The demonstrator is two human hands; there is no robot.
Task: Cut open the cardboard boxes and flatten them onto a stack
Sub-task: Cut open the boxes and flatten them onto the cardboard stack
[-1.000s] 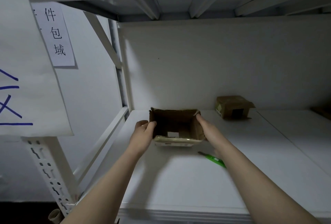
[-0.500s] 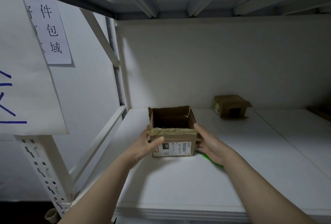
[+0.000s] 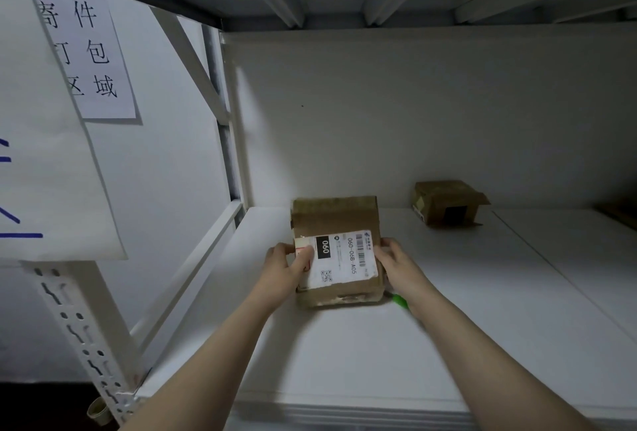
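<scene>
Newly turned label-up, the cardboard box [image 3: 336,220], left hand [image 3: 286,270] and right hand [image 3: 401,267] gripping its opposite sides

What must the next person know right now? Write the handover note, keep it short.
Left hand: grip on the labelled box at its left side, thumb on the shipping label.
Right hand: grip on the same box's right side.
Green cutter: lying on the shelf beside the right wrist, partly hidden, in neither hand.
Second box: at the back of the shelf, to the right, flaps partly open.
Done: nothing flattened in view; no stack visible.
Left: cut and flatten both boxes, then stack them.
</scene>
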